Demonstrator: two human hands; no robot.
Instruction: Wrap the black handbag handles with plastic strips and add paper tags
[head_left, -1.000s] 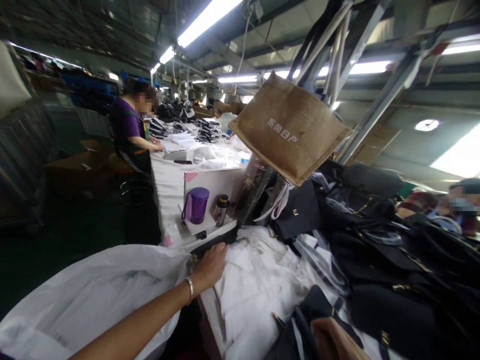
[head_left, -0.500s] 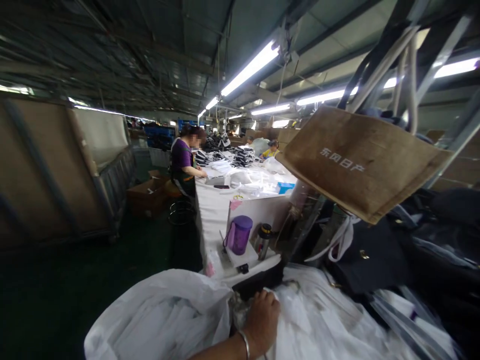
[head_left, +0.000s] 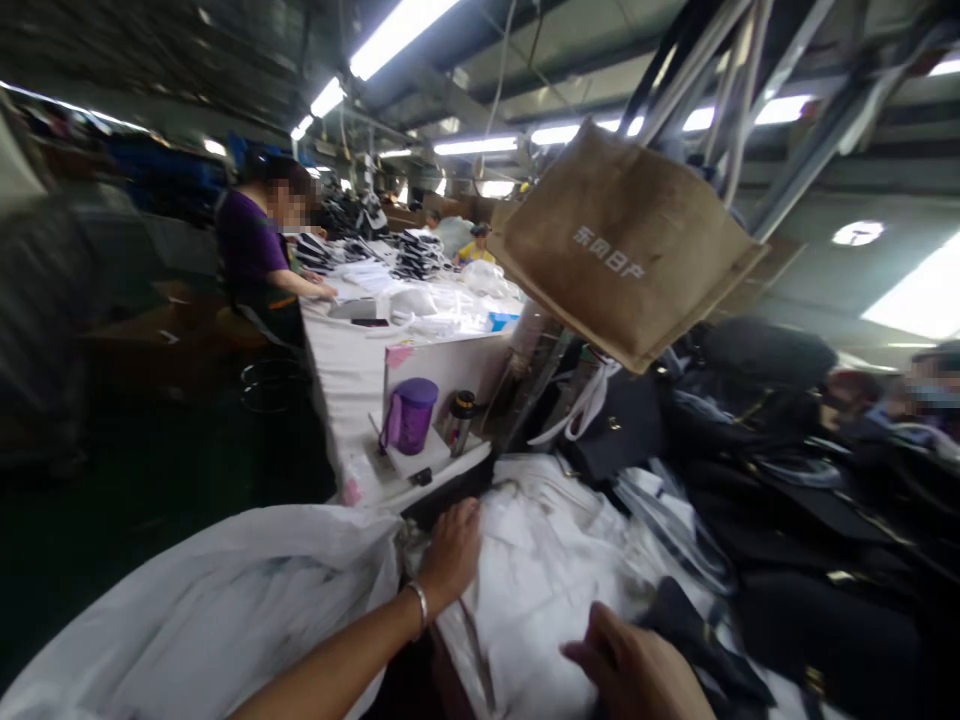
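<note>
My left hand (head_left: 452,548), with a silver bracelet at the wrist, has its fingers curled over the left edge of a pile of white sheet material (head_left: 532,610); the fingertips are partly hidden. Low on the right, my right hand (head_left: 641,665) hovers over the same pile, fingers bent and apart, slightly blurred, with nothing visible in them. A large white sack (head_left: 247,590) with pale contents stands open to the left of my left forearm. Black fabric bags (head_left: 810,520) lie heaped beside my right hand.
A brown bag (head_left: 630,240) hangs from a metal frame ahead. On the white worktable (head_left: 337,370) stand a purple cup (head_left: 414,415) and a flask (head_left: 460,420). A person in purple (head_left: 259,235) works at its left side. Other people sit farther off.
The view has swung right and down, so the table and hanging bag sit farther left. My right hand has come into view at the bottom. My left hand stays at the white pile's edge.
</note>
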